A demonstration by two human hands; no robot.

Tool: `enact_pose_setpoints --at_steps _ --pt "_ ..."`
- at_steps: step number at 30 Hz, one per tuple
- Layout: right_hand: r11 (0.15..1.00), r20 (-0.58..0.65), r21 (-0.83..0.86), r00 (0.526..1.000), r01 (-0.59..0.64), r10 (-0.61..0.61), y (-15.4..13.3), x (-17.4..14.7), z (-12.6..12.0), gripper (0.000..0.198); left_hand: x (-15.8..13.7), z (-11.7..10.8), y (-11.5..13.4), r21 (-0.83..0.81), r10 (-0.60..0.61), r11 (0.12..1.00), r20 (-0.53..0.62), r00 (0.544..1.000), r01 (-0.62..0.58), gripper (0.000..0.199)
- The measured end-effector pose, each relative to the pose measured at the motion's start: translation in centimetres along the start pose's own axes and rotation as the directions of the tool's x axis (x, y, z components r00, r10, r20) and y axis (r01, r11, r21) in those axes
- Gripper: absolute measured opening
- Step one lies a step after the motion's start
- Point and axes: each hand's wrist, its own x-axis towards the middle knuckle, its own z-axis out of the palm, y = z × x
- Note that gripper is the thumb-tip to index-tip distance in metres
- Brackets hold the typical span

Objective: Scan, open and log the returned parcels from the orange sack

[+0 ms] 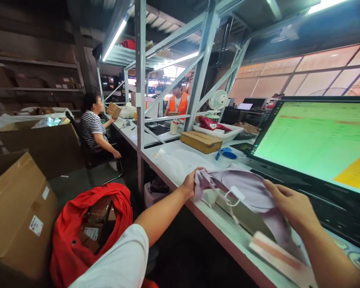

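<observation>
A thin lilac garment [243, 182] is stretched out above the front edge of the white table. Its exact kind is hard to tell. My left hand [192, 183] is closed around its left end, with the arm reaching across from below. On the other side, my right hand [292, 202] pinches the upper right edge between thumb and fingers. A small white tag [237, 193] on a white cord hangs from the cloth's middle. Under the garment lies a flat grey-green surface, partly covered. Close to my right forearm is a blurred white slab with a pinkish band [273, 250].
A monitor [321, 140] stands at the right. On the table [165, 160] are a cardboard box [201, 141], blue tape [229, 153] and a white tray [232, 132]. A red sack [66, 236] with parcels and an open carton [21, 216] stand lower left. Two people work farther back.
</observation>
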Motion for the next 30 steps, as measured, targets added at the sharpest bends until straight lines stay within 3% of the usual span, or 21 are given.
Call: enact_pose_setpoints --at_steps 4,7,9,11,14,16,21,24,26,28,30 --pt "0.995 -0.044 0.023 0.995 -0.093 0.094 -0.3 -0.3 -0.7 0.037 0.2 0.2 0.0 0.106 -0.002 0.994 -0.084 0.996 0.011 0.035" --pt "0.993 -0.067 0.018 0.991 -0.115 0.116 -0.4 -0.7 -0.5 0.033 0.2 0.6 -0.7 0.412 0.024 0.911 -0.093 0.995 0.017 0.051" --pt "0.993 -0.071 0.049 0.991 -0.109 0.112 -0.4 -1.2 0.1 0.031 0.0 1.0 -1.8 0.670 0.125 0.741 -0.055 0.991 -0.056 0.064" --pt "0.988 -0.081 0.121 0.991 -0.097 0.107 -0.3 -1.8 0.8 0.030 -0.5 1.3 -3.0 0.872 0.218 0.469 0.039 0.975 -0.140 0.078" --pt "0.959 -0.099 0.267 0.987 -0.094 0.124 0.4 -2.4 1.6 0.030 -1.6 1.6 -4.1 0.980 0.210 0.069 0.167 0.963 -0.185 0.077" --pt "0.936 -0.118 0.340 0.983 -0.096 0.143 1.1 -2.4 1.6 0.031 -2.2 1.8 -4.2 0.986 0.159 -0.078 0.162 0.974 -0.151 0.067" --pt "0.873 -0.231 0.471 0.937 -0.127 0.261 2.2 -2.1 0.7 0.033 -3.3 3.1 -3.5 0.979 0.082 -0.203 0.046 0.996 -0.029 0.051" --pt "0.801 -0.260 0.586 0.907 -0.124 0.330 1.8 -2.2 0.5 0.039 -3.7 4.2 -4.0 0.954 0.071 -0.299 -0.016 0.997 0.037 0.076" --pt "0.782 -0.263 0.617 0.913 -0.090 0.312 1.6 -2.4 0.6 0.042 -3.9 4.6 -4.6 0.920 0.076 -0.393 0.012 0.997 0.019 0.080" --pt "0.780 -0.276 0.623 0.917 -0.058 0.289 1.7 -2.6 0.5 0.044 -3.9 4.8 -4.9 0.890 0.072 -0.456 0.046 0.996 -0.008 0.058" --pt "0.773 -0.293 0.633 0.912 -0.041 0.288 1.9 -2.8 0.3 0.043 -3.8 4.6 -4.6 0.900 0.094 -0.435 0.054 0.994 -0.008 0.030"
